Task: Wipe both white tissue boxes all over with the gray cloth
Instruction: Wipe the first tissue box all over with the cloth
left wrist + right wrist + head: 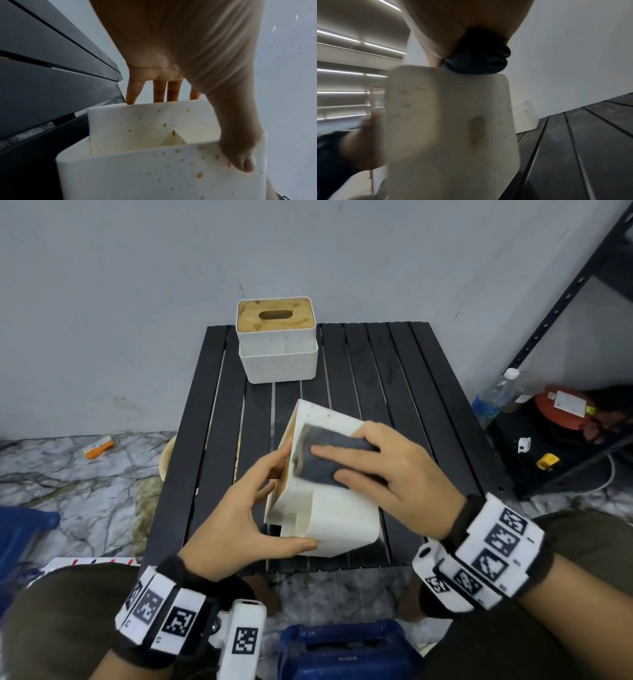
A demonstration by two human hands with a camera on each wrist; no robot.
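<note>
Head view: near tissue box [329, 508] tipped on its side on the black slatted table [428, 392]. Left hand [239, 508] grips its left end, thumb along the lower edge. Right hand [394, 474] presses the gray cloth [325, 457] flat on top, fingers extended. Second tissue box [277, 344] stands upright at the far edge.

Left wrist: fingers [159, 93] hooked over the rim, thumb on the speckled wall.

Right wrist: blurred; cloth bunched under the palm on the box's top edge.
</note>
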